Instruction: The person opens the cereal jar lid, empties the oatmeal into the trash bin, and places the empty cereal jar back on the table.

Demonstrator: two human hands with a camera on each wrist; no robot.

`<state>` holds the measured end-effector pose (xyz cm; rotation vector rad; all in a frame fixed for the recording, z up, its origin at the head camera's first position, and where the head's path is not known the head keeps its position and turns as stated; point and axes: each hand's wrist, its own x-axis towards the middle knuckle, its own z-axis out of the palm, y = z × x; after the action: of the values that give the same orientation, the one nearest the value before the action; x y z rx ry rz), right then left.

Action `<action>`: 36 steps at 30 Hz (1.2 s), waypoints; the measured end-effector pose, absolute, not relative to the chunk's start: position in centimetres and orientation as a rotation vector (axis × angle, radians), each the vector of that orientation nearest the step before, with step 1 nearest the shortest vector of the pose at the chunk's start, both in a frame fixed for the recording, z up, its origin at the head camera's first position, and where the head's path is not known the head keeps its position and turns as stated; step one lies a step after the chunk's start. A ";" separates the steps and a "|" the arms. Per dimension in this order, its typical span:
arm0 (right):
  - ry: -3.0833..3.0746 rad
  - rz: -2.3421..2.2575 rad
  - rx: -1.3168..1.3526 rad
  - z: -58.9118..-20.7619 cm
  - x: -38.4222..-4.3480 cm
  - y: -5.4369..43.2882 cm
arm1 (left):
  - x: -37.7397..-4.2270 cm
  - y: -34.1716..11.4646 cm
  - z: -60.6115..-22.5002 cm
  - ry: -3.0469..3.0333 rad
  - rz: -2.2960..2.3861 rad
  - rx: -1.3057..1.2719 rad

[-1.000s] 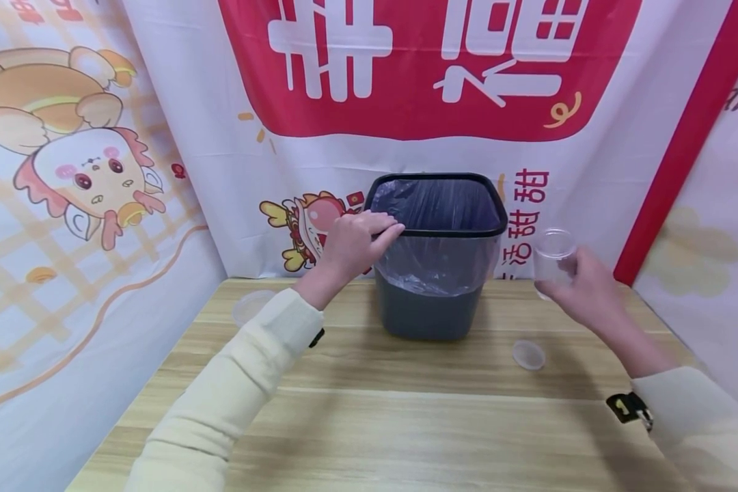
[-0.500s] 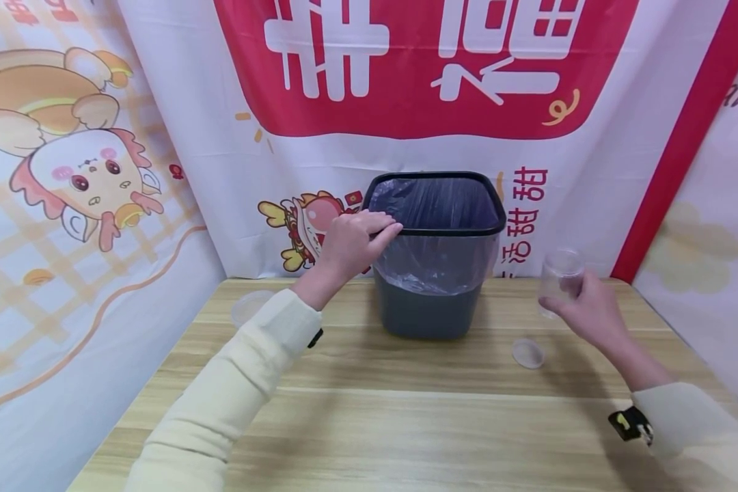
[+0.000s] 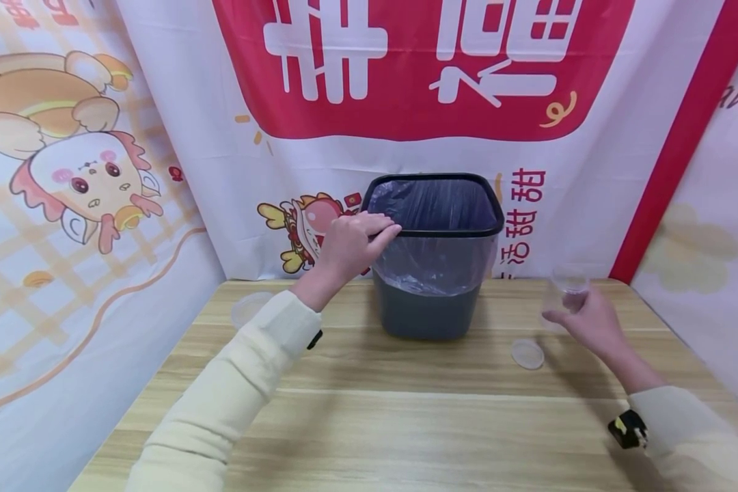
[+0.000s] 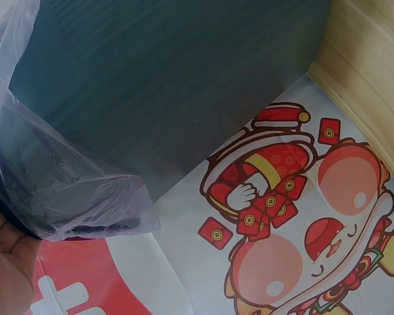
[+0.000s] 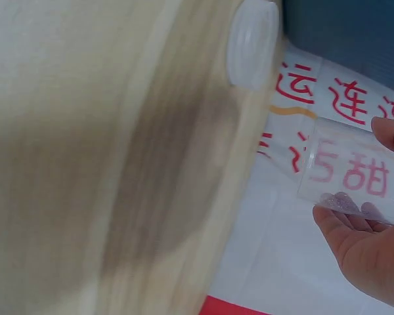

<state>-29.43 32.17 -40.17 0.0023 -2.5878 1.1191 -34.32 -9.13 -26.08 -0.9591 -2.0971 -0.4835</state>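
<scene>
A dark grey trash bin [image 3: 427, 314] with a black rim and a clear plastic liner [image 3: 436, 263] stands at the back of the table. My left hand [image 3: 358, 244] grips its rim at the near left corner; in the left wrist view that hand [image 4: 10, 262] shows only partly, against the liner. To the right of the bin, my right hand [image 3: 595, 321] holds a clear plastic jar [image 3: 553, 301] upright, thumb and fingers on opposite sides. Through the jar [image 5: 351, 167], the right wrist view shows the red print behind. Whether its base touches the table, I cannot tell.
A small round clear lid [image 3: 527, 354] lies on the wooden table [image 3: 393, 430] in front of the jar. Another round translucent lid [image 3: 250, 309] lies at the left, partly behind my sleeve. Printed cloths [image 3: 295, 164] hang behind and on both sides.
My right hand has brought the jar down toward the table and slightly right. The left hand stays on the bin's rim, and the bin has not moved.
</scene>
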 end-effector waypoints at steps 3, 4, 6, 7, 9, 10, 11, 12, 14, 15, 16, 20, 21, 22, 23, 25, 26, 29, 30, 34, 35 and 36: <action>-2.603 1.132 -0.012 -40.8 -29.6 32.5 | -34.2 -9.1 -26.1 -2.099 -0.487 -0.961; -2.605 1.133 -0.011 -41.0 -29.6 32.6 | -34.2 -9.1 -26.0 -2.099 -0.488 -0.962; -2.616 1.146 -0.006 -41.3 -29.7 32.8 | -34.2 -9.1 -26.0 -2.098 -0.487 -0.963; -2.621 1.152 -0.005 -41.5 -29.7 32.8 | -34.1 -9.1 -26.0 -2.098 -0.488 -0.964; -2.635 1.170 -0.002 -41.9 -29.7 32.9 | -34.1 -9.1 -26.0 -2.097 -0.488 -0.965; -2.639 1.180 0.001 -42.1 -29.7 32.9 | -34.1 -9.1 -26.0 -2.098 -0.489 -0.965; -2.643 1.193 -0.001 -42.2 -29.7 32.9 | -34.2 -9.1 -26.0 -2.098 -0.490 -0.964; -2.645 1.199 -0.004 -42.4 -29.8 32.9 | -34.2 -9.2 -26.0 -2.098 -0.491 -0.964; -2.643 1.211 -0.007 -42.7 -29.9 32.9 | -34.2 -9.2 -26.0 -2.099 -0.493 -0.963; -2.642 1.214 -0.011 -42.9 -29.9 32.9 | -34.2 -9.2 -26.0 -2.100 -0.494 -0.963; -2.641 1.221 -0.014 -43.0 -30.0 33.0 | -34.1 -9.1 -26.0 -2.101 -0.493 -0.962; -2.647 1.241 -0.032 -43.5 -30.2 33.0 | -34.2 -9.1 -26.0 -2.108 -0.491 -0.964; -2.652 1.245 -0.038 -43.6 -30.2 33.1 | -34.2 -9.1 -26.0 -2.110 -0.488 -0.965; -2.656 1.248 -0.043 -43.7 -30.2 33.1 | -34.2 -9.1 -26.0 -2.112 -0.487 -0.967; -2.657 1.250 -0.045 -43.8 -30.2 33.1 | -34.2 -9.1 -26.0 -2.113 -0.488 -0.968; -2.657 1.251 -0.047 -43.9 -30.2 33.1 | -34.1 -9.1 -25.9 -2.115 -0.489 -0.970; -2.659 1.248 -0.053 -44.0 -30.2 33.1 | -34.1 -9.1 -25.9 -2.115 -0.488 -0.971; -2.666 1.243 -0.067 -44.1 -30.2 33.1 | -34.1 -9.1 -25.9 -2.110 -0.487 -0.972; -2.670 1.243 -0.076 -44.2 -30.2 33.0 | -34.1 -9.1 -25.9 -2.108 -0.486 -0.973; -2.683 1.238 -0.089 -44.4 -30.2 33.0 | -34.1 -9.1 -25.9 -2.103 -0.483 -0.972; -2.681 1.232 -0.087 -44.4 -30.2 32.9 | -34.0 -9.1 -25.9 -2.103 -0.484 -0.971; -2.676 1.223 -0.082 -44.5 -30.2 32.9 | -34.0 -9.1 -25.9 -2.103 -0.484 -0.970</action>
<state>-30.21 32.95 -44.51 -0.0823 -2.6765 1.2227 -34.03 -9.14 -25.91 -0.9705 -2.1032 -0.4839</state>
